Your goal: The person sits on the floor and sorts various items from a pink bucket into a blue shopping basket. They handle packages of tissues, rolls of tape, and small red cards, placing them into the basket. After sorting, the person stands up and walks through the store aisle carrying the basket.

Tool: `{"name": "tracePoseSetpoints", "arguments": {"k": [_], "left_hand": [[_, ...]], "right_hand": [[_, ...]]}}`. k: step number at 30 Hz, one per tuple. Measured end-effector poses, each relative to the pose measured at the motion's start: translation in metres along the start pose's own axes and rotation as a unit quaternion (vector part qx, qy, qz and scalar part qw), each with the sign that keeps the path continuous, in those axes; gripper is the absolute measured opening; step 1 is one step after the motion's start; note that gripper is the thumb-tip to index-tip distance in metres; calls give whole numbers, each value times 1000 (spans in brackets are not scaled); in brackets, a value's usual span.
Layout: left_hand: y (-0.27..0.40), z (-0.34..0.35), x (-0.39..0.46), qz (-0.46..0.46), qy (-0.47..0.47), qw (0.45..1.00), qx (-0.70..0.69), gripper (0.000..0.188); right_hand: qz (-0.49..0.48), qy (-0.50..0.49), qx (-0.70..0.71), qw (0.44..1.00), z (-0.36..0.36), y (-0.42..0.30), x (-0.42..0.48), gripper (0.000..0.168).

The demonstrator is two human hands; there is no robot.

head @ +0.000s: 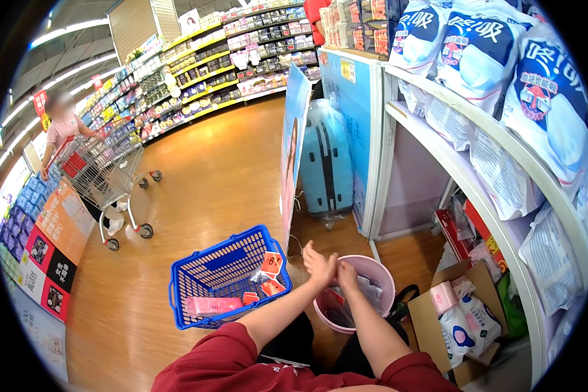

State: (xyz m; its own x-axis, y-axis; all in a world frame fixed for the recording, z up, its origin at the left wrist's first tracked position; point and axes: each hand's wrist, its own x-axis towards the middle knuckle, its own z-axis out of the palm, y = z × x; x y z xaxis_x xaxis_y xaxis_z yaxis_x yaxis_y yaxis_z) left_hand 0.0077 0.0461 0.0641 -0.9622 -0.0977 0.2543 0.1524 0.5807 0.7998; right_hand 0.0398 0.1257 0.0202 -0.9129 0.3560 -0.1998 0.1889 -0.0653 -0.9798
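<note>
My left hand (319, 263) is raised between the basket and the bin, its fingers apart and nothing seen in it. Beside it, over the bin's rim, my right hand (346, 277) has bent fingers; whether it holds something small is hidden. Under both hands stands a pink plastic bin (390, 284) with clear plastic and some red pieces inside. A blue plastic shopping basket (262, 235) rests on the floor to the left. In it lie a pink package (214, 306), clear plastic and several red price cards (271, 263).
Shelving (475, 166) with large blue-and-white packs curves along the right. Below is an open cardboard box (424, 318) of packages. A wrapped blue suitcase (327, 161) stands behind a display board (295, 147). At the left, a person (63, 122) holds a shopping cart (103, 171).
</note>
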Motion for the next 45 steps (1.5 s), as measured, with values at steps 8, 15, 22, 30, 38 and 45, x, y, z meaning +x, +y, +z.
{"name": "tracePoseSetpoints", "arguments": {"k": [8,15,22,30,38,45], "left_hand": [[17,8,-31,-174,-160,969,-66,84],[64,-19,-34,-36,-138,969,-204,80],[53,-11,-50,74,-184,947,-252,77],[53,-31,-18,104,-333,931,-108,42],[-5,-43,59,22,-452,884,-120,33],[-51,-19,32,270,-410,869,-63,26]], "right_hand": [[-110,146,-136,974,-21,-1,-18,35],[-305,-107,-393,861,-15,40,-55,38],[-244,-126,-464,842,17,34,-94,55],[-151,-161,-348,911,22,73,-62,52],[-158,-110,-451,872,-65,-68,-27,57],[-106,-119,-447,880,-100,5,-12,59]]}}
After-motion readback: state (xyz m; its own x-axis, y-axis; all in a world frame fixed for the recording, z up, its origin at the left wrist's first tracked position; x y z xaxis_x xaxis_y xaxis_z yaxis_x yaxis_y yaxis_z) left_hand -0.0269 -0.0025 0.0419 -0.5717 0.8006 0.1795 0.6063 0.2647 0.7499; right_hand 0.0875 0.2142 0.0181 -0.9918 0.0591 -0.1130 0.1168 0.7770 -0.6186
